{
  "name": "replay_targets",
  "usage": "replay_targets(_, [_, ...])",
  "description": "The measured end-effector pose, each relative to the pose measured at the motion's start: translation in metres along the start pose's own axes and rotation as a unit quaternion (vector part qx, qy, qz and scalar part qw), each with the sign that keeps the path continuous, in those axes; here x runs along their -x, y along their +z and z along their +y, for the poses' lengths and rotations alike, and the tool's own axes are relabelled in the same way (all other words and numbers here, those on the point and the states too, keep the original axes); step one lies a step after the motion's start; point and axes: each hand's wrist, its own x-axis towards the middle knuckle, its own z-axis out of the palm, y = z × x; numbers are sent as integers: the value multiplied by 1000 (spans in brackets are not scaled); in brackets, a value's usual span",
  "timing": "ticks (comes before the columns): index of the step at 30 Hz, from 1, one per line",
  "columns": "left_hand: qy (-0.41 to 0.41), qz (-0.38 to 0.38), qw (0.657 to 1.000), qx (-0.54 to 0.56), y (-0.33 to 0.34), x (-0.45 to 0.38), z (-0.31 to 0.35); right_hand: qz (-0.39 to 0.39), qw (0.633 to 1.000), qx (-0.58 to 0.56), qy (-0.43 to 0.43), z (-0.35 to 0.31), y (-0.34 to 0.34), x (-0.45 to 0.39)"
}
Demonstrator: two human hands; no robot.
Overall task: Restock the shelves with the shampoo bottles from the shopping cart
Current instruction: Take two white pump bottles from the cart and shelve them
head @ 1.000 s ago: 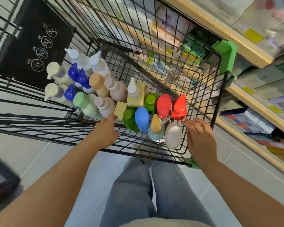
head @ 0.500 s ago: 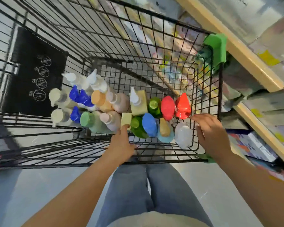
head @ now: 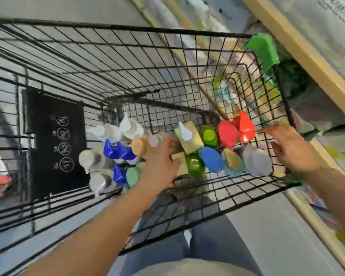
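Now both hands reach into the shopping cart for shampoo bottles.
Left hand spreads over bottles mid-cart, grip blurred, cannot tell; right hand hovers loose-fingered near the right wall. Better take one upright bottle each.

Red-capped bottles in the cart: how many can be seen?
2. One red-capped bottle stands in the back row beside the green-capped bottle; the other, more orange-red, is right of it, near the right hand. Motion blur might hide others.
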Motion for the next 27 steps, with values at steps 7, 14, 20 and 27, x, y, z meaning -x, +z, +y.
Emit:
replay_targets(7, [-21,151,974,-168,-54,-11,-40,25,992,67,-108,9,-3,-21])
replay_targets(14, [-143,202,935,-256,-77,12,-92,-1,989,104,-103,21,-10,-25])
replay_targets(20, [-178,117,943,-257,-63,22,-113,17,999,38,-28,-9,-16,-34])
replay_targets(27, [-189,64,954,-223,-55,24,-127,-53,991,-31,-118,-113,5,-44])
